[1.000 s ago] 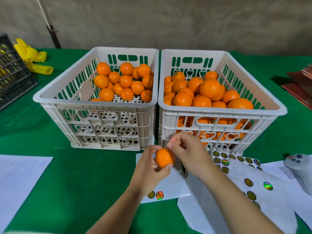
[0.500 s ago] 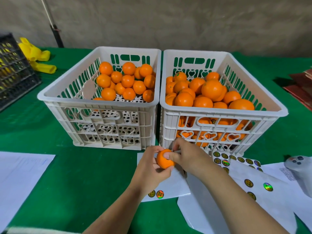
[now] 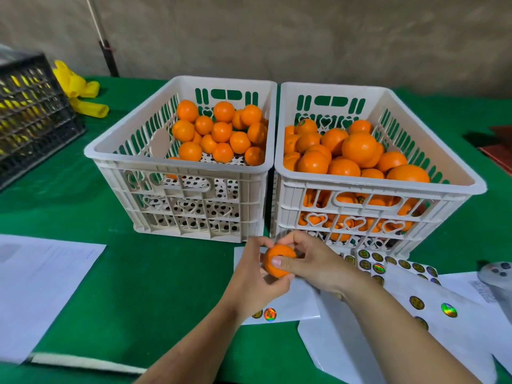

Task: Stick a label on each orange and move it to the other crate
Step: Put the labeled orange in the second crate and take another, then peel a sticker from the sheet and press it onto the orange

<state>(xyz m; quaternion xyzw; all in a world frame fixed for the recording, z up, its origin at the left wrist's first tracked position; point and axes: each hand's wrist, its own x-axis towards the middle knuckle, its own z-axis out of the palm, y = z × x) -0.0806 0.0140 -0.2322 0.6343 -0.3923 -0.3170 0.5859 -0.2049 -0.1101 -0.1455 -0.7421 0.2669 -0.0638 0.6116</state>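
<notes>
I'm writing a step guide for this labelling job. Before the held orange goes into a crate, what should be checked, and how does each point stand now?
1. Orange held securely: ok, left hand cups it from below.
2. Label pressed down: cannot tell; right hand has a thumb on the orange, covering the spot.
3. Room in the left crate: ok, oranges sit only at its far end.
4. Right crate has oranges left to label: ok, piled high.
5. Labels to hand: ok, sticker sheet lies beside the right hand.
</notes>
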